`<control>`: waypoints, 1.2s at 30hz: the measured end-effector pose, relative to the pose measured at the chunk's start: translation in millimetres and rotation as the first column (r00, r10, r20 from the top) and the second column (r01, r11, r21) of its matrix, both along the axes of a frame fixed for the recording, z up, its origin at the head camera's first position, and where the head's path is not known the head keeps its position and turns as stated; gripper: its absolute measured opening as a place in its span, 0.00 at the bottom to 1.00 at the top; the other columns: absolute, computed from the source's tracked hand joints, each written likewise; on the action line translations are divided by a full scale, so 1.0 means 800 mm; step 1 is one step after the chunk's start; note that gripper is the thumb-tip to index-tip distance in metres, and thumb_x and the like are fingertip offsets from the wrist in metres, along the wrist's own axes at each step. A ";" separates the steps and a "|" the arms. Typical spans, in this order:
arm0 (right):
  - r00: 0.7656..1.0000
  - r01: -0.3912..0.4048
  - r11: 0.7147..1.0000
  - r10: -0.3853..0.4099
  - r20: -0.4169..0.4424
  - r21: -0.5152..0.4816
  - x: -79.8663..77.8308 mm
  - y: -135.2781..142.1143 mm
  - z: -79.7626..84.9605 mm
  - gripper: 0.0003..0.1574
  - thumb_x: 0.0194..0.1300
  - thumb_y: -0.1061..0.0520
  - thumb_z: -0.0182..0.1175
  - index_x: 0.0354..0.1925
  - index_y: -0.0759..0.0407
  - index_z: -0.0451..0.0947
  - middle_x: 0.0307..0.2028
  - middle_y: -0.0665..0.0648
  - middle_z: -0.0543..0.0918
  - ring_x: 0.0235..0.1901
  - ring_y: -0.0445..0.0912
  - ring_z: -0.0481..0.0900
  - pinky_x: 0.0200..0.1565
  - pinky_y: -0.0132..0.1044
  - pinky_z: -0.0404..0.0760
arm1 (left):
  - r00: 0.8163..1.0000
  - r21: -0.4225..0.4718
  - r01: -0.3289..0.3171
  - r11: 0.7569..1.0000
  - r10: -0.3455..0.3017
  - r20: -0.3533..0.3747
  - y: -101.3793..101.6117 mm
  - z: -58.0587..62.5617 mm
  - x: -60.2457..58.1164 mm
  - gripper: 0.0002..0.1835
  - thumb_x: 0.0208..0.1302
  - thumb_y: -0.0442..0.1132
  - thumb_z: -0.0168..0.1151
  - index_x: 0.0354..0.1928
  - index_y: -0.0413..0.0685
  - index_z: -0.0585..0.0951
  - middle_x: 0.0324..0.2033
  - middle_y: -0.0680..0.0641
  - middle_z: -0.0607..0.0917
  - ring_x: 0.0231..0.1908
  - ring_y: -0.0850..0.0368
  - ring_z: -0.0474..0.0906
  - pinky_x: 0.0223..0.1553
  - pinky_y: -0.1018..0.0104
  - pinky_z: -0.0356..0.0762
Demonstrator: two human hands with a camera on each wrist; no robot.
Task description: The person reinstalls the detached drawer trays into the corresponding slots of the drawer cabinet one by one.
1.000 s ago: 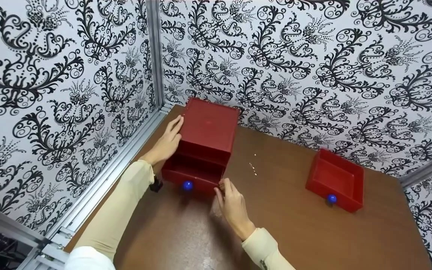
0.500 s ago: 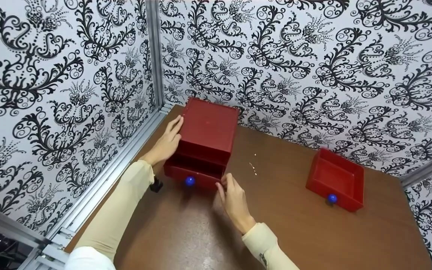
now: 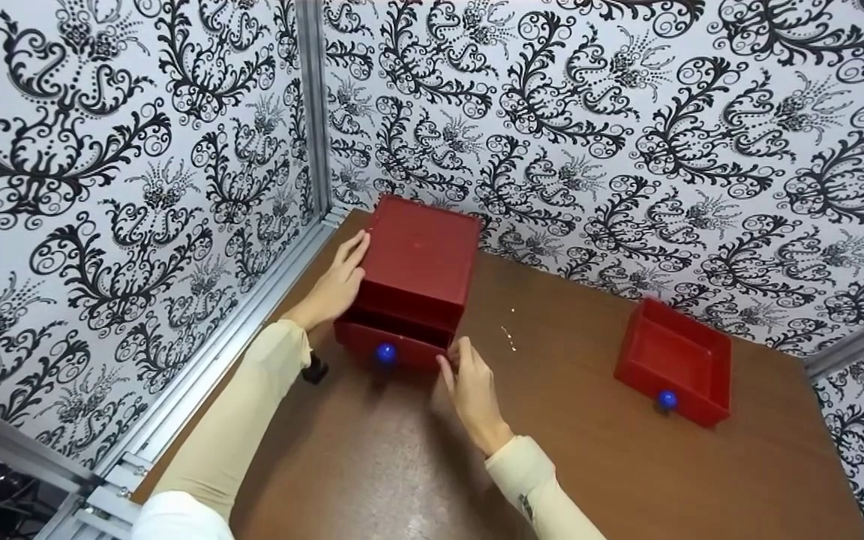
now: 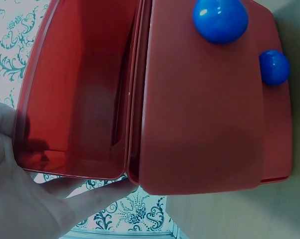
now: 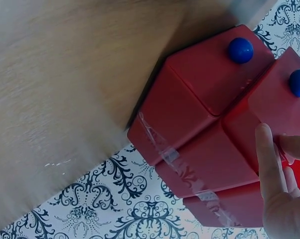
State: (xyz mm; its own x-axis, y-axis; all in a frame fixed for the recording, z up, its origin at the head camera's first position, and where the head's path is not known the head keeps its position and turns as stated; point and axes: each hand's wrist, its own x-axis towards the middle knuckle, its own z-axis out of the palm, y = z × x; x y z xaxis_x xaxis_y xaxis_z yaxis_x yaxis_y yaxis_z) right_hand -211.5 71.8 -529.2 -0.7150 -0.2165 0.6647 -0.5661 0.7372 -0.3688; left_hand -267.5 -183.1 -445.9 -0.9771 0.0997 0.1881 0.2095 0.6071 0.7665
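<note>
A red drawer cabinet (image 3: 421, 251) stands near the back left corner of the table, its upper slot open at the front. Below that slot a red drawer (image 3: 372, 339) with a blue knob (image 3: 386, 353) sticks partly out. My left hand (image 3: 333, 291) rests along the cabinet's left side, fingers straight, its thumb by the upper slot's edge in the left wrist view. At the drawer's front right corner, my right hand (image 3: 473, 390) pinches the wall between thumb and fingers. In the right wrist view a lower drawer (image 5: 222, 69) sits pushed in beneath it.
Another red drawer (image 3: 676, 356) with a blue knob lies on the brown table (image 3: 567, 450) at the right. Several pale specks (image 3: 508, 337) show on the tabletop. Patterned walls and a metal frame (image 3: 313, 112) stand close behind and left of the cabinet.
The partly open drawer has slid further back into the cabinet, and my right hand has moved forward with it. My left hand has stayed at the cabinet's side.
</note>
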 end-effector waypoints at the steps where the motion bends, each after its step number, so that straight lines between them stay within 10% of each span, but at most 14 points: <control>1: 1.000 0.002 1.000 -0.002 -0.002 -0.001 -0.001 0.000 0.000 0.12 0.57 0.58 0.63 0.32 0.61 0.69 0.25 0.52 0.77 0.25 0.40 0.77 0.27 0.31 0.78 | 1.000 -0.001 -0.001 1.000 0.001 -0.004 0.000 0.000 0.000 0.30 0.69 0.40 0.36 0.72 0.57 0.46 0.73 0.59 0.44 0.72 0.51 0.45 0.70 0.48 0.52; 36: 0.999 0.031 1.000 -0.031 0.027 0.003 -0.036 0.001 0.003 0.12 0.58 0.58 0.61 0.31 0.63 0.69 0.25 0.54 0.73 0.26 0.45 0.74 0.29 0.37 0.76 | 1.000 -0.002 -0.001 1.000 0.001 -0.023 -0.001 -0.001 -0.002 0.30 0.69 0.38 0.36 0.72 0.55 0.48 0.73 0.55 0.46 0.72 0.51 0.48 0.64 0.46 0.61</control>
State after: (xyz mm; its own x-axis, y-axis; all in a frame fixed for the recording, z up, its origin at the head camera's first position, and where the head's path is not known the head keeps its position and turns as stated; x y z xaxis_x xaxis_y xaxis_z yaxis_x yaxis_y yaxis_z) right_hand -240.1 72.7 -526.6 -0.7394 -0.1953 0.6444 -0.5324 0.7554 -0.3820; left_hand -268.7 -184.0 -446.7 -0.9725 0.0991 0.2107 0.2268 0.6089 0.7602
